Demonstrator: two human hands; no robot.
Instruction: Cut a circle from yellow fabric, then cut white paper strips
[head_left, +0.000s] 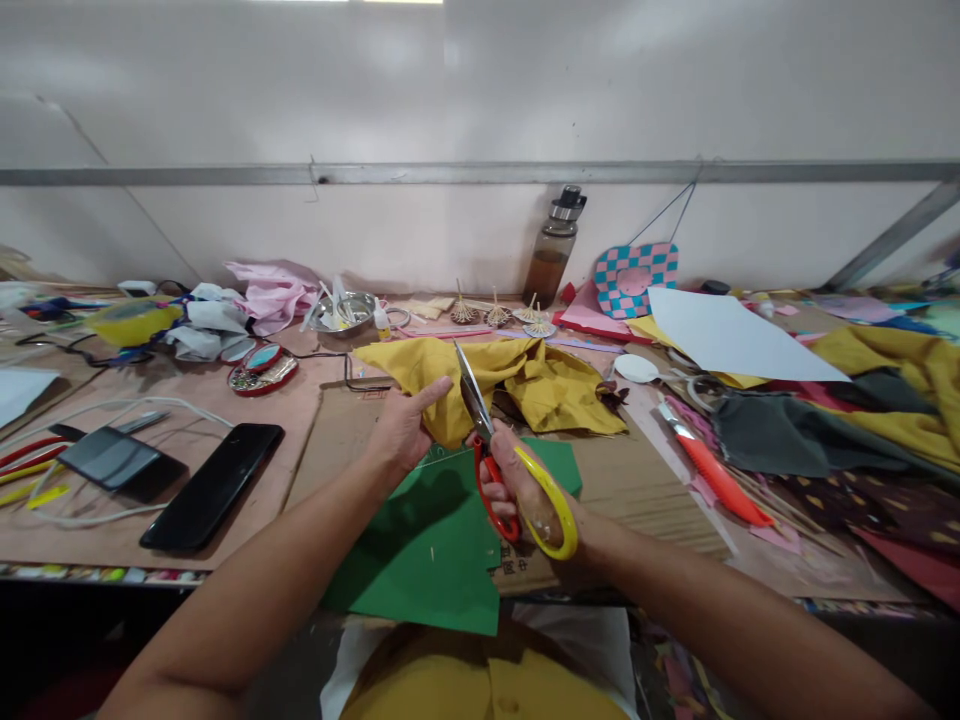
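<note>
Mustard-yellow fabric lies crumpled over a cardboard sheet in front of me. My left hand pinches the fabric's near left part between thumb and fingers. My right hand grips scissors with one red and one yellow handle loop. Their blades point away from me and lie across the fabric, just right of my left thumb. Whether the blades are fully closed I cannot tell. Beneath both hands sits a green sheet with a notched edge, overhanging the table's front.
Two dark phones and a white cable lie at left. A red-orange utility knife and grey cloth are at right. Along the back stand a metal bowl, a water bottle and a checkered hanging piece.
</note>
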